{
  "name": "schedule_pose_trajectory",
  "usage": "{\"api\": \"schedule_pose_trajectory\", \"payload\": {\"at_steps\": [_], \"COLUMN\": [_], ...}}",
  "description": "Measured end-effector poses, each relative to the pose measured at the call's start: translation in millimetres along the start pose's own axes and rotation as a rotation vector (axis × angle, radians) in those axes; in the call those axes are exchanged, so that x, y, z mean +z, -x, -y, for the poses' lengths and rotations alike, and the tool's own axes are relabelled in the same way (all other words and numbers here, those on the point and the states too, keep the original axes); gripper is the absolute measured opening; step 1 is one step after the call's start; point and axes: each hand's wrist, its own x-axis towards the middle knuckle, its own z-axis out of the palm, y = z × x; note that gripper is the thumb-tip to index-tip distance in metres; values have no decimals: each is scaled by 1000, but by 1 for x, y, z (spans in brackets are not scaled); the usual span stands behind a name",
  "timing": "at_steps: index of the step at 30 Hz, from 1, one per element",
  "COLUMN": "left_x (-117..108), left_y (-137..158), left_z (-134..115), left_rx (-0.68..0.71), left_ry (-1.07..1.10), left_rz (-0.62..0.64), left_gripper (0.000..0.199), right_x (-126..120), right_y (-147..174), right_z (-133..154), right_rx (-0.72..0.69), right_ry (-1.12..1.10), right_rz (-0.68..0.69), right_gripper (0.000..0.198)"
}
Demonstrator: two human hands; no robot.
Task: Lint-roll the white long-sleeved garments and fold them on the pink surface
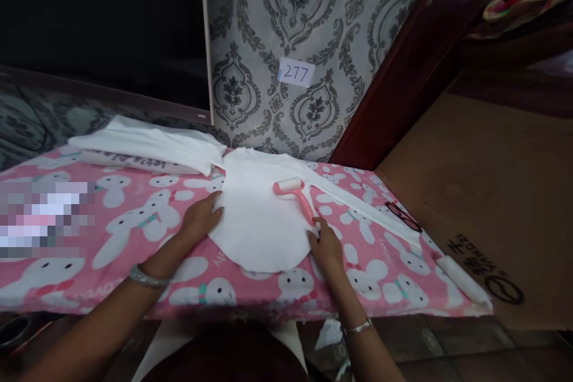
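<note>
A white long-sleeved shirt lies spread on a pink cloth with a rabbit print. One sleeve reaches right across the cloth; the left part is bunched toward the back. My left hand rests at the shirt's left edge, thumb and forefinger apart. At the right edge, my right hand closes round the lower end of the pink handle of a lint roller. Its white roller is over the shirt's upper right part. The handle's end is hidden by my fingers.
The pink cloth covers the table. Dark-rimmed glasses lie near the right sleeve. A white roll sits at the right corner, beside a large cardboard sheet. Behind stand a dark screen and a patterned wall with a "277" label.
</note>
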Motion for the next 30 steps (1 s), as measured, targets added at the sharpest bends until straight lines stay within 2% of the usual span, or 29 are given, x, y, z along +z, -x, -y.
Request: {"api": "schedule_pose_trajectory", "payload": {"at_steps": [3, 7, 11, 13, 16, 18, 20, 22, 26, 30], "left_x": [-4, -8, -9, -8, -1, 7, 15, 21, 25, 26], "left_y": [5, 11, 15, 16, 17, 17, 18, 18, 18, 16], "left_z": [-4, -3, 4, 5, 4, 3, 3, 4, 9, 12], "left_rx": [26, 17, 69, 105, 301, 493, 589, 596, 600, 591], "left_ry": [-31, -31, -40, -88, -115, -93, -85, -90, -76, -66], "left_rz": [13, 21, 41, -15, -156, -115, 7, 83, 95, 93], "left_gripper": [53, 48, 45, 44, 47, 54, 57, 59, 60, 59], "right_x": [-2, -2, 0, 1, 2, 2, 2, 3, 7, 9], "right_y": [0, 2, 4, 1, -9, -19, -30, -41, -56, -56], "right_z": [3, -8, -23, -25, -16, -3, 11, 25, 45, 50], "right_rx": [8, -6, -6, -43, -147, -232, -270, -247, -140, -151], "right_ry": [-47, -161, -139, -98, -55, -42, -1, 64, 171, 170], "right_rz": [-10, -111, -89, -139, -278, -302, -258, -172, 26, 13], "right_gripper": [44, 41, 38, 37, 38, 42, 47, 51, 58, 55]}}
